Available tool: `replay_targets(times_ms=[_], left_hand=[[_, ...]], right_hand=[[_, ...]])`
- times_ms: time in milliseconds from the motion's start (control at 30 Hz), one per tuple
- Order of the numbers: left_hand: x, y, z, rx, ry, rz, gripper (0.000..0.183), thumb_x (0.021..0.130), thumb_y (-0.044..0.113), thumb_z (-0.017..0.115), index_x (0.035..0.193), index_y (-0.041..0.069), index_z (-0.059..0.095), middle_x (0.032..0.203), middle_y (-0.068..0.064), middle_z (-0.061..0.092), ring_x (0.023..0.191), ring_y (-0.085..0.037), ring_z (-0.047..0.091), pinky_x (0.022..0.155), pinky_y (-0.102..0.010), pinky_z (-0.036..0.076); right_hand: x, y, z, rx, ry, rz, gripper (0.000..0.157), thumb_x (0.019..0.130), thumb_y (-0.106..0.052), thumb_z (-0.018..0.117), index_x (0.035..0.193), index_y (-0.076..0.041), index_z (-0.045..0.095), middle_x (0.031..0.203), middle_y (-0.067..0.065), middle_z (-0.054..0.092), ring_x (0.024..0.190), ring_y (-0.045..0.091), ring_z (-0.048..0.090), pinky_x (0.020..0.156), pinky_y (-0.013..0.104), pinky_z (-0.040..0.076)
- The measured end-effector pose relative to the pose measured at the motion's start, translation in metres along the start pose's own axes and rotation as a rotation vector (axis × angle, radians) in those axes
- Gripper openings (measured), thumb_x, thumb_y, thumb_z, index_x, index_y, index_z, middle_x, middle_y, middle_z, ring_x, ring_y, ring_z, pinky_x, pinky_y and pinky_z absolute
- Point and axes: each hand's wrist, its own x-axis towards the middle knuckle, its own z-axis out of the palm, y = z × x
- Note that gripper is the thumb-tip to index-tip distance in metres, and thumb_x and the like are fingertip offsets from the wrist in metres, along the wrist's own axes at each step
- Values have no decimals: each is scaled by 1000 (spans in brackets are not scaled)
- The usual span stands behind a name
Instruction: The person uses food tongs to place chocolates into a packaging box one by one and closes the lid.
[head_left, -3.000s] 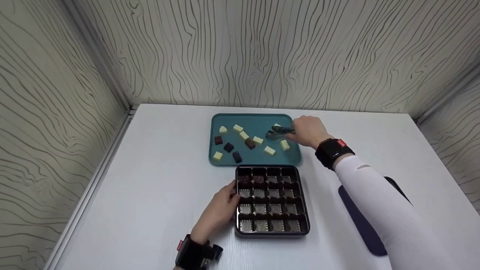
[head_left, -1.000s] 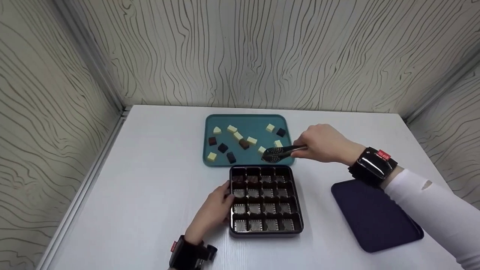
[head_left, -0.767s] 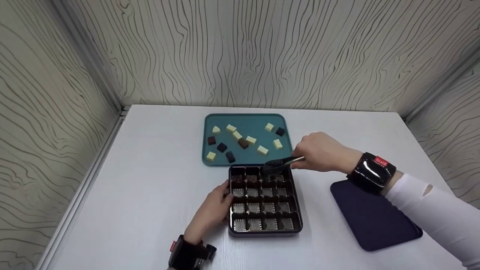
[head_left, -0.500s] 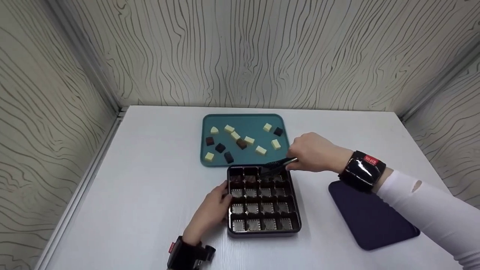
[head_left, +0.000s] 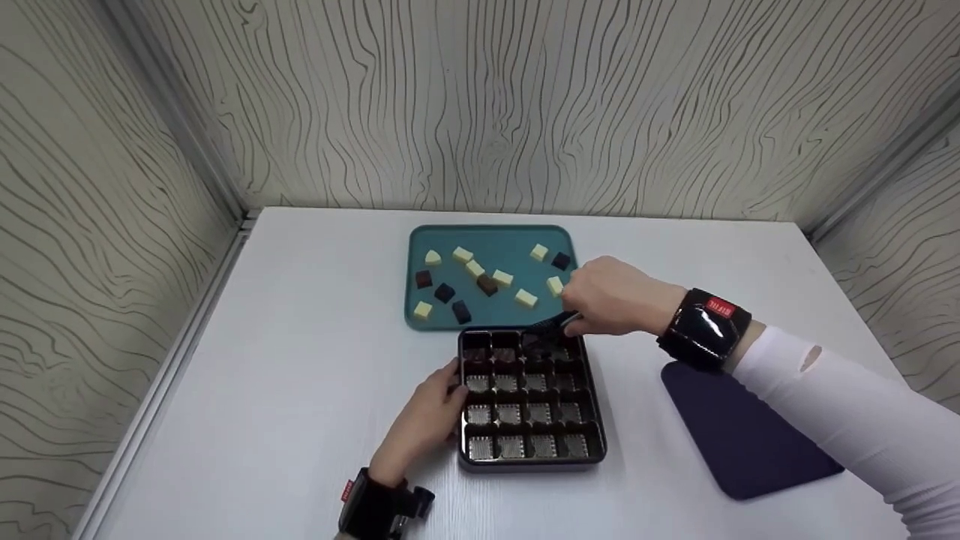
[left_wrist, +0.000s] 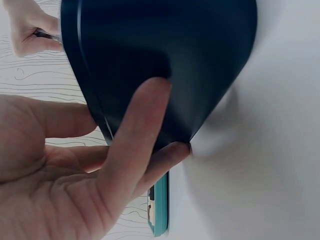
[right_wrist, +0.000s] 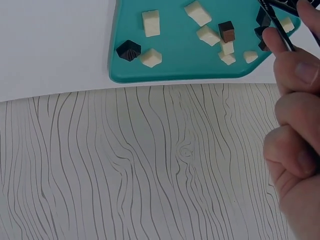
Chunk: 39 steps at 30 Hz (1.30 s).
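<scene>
In the head view my right hand point(head_left: 607, 296) grips black tongs point(head_left: 551, 324), whose tips reach into the third compartment of the box's far row. I cannot tell whether the tongs pinch a piece. The right wrist view shows curled fingers around the tongs point(right_wrist: 275, 20). My left hand point(head_left: 426, 409) rests against the left wall of the black divided box point(head_left: 532, 466); in the left wrist view its fairly straight fingers touch that wall point(left_wrist: 200, 60). Two dark chocolates point(head_left: 475, 354) sit in the far row's left compartments. Ridged metallic-looking bottoms show in the nearer rows.
Behind the box lies a teal tray point(head_left: 495, 238) with cream-coloured blocks point(head_left: 526, 298) and dark chocolates point(head_left: 445, 292) scattered over it. A dark navy lid-like tray point(head_left: 742, 442) lies on the white table at right, partly under the right sleeve point(head_left: 847, 412). Patterned walls enclose the table.
My right hand has brought the tongs from the tray's right side toward me and into the box's far row. Over the last half second it shifted slightly left. My left hand stays at the box.
</scene>
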Motion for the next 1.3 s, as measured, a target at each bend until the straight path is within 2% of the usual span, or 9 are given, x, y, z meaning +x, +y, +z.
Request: replay_targets(times_ms=[267,467,633,733,900,1100,1300], left_hand=[[1,0,1,-3,2,1,56,107,14,50,157,-10,38,150,-36,54,142,-52,52,120,-64,42],[1,1,2,-4,-2,0,57,107,13,49,156,-12,37,151,-38,51,143,-53,51,120,-65,41],[2,1,2,1,-3,6,57,107,13,50,156,-14,37,151,-38,51,143,-53,50,121,-65,40],[2,1,2,4,-5,10,57,108,13,50,155,-15,37,151,-39,50,144,-54,48,121,-65,40],[2,-1,1,5,-5,11,57,107,13,51,155,-15,37,151,-39,51,144,-54,49,121,-65,40],[1,-2,1,-1,-5,11,57,107,13,50,155,-14,37,150,-39,51,143,-53,50,121,-65,40],[1,-2,0,-8,-4,8,57,107,12,50,156,-13,37,149,-38,53,141,-53,52,119,-65,42]], right_hand=[[12,-5,-3,-97,-59,-31,65,84,-39,87,57,-20,31,59,-9,24,53,8,25,52,25,25],[24,-13,0,-135,-130,-37,60,87,-38,85,59,-18,36,59,-8,29,54,9,27,52,24,24],[32,-19,4,-205,-128,-70,56,85,-37,87,58,-16,42,56,-7,37,52,9,31,51,23,24],[35,-20,6,-225,-121,-81,58,84,-36,88,58,-16,40,56,-7,37,53,9,28,51,23,21],[38,-22,6,-231,-128,-74,59,83,-37,88,59,-16,38,57,-7,33,54,10,26,51,24,21],[38,-25,6,-242,-128,-68,57,83,-37,88,59,-15,41,57,-7,36,54,10,28,50,25,25],[32,-23,4,-237,-128,-55,58,84,-40,87,60,-15,41,56,-7,34,53,9,29,50,24,24]])
